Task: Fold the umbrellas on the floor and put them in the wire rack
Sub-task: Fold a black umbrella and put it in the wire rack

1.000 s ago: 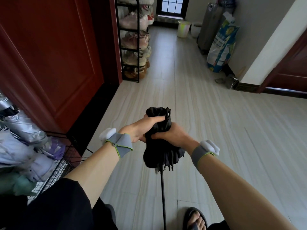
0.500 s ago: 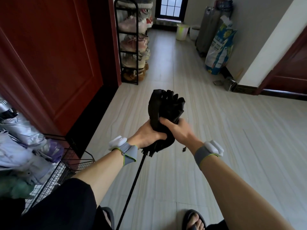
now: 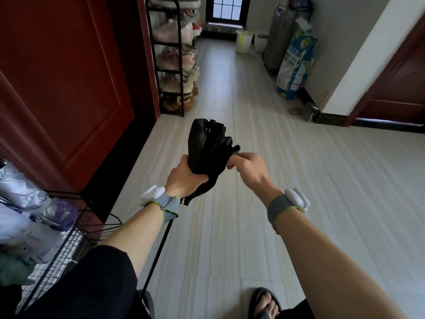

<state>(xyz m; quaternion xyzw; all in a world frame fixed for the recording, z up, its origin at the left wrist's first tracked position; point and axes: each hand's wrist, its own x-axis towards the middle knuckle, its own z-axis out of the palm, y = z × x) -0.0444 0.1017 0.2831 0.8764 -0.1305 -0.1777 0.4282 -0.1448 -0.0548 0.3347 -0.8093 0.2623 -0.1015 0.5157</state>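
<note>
One black umbrella [image 3: 207,148], fingers of left hand [image 3: 184,178] curled round it, right hand [image 3: 249,168] pinching its fabric

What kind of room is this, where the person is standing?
Probably a home's entry hallway: a shoe rack full of shoes stands beside a red door, and a wire rack holds folded umbrellas.

1 black umbrella [image 3: 207,153], 2 hands [image 3: 184,178] [image 3: 249,168], 1 wire rack [image 3: 60,256], 2 buckets [image 3: 244,41] [image 3: 261,41]

Head-worn view (wide-angle), forward and down
</note>
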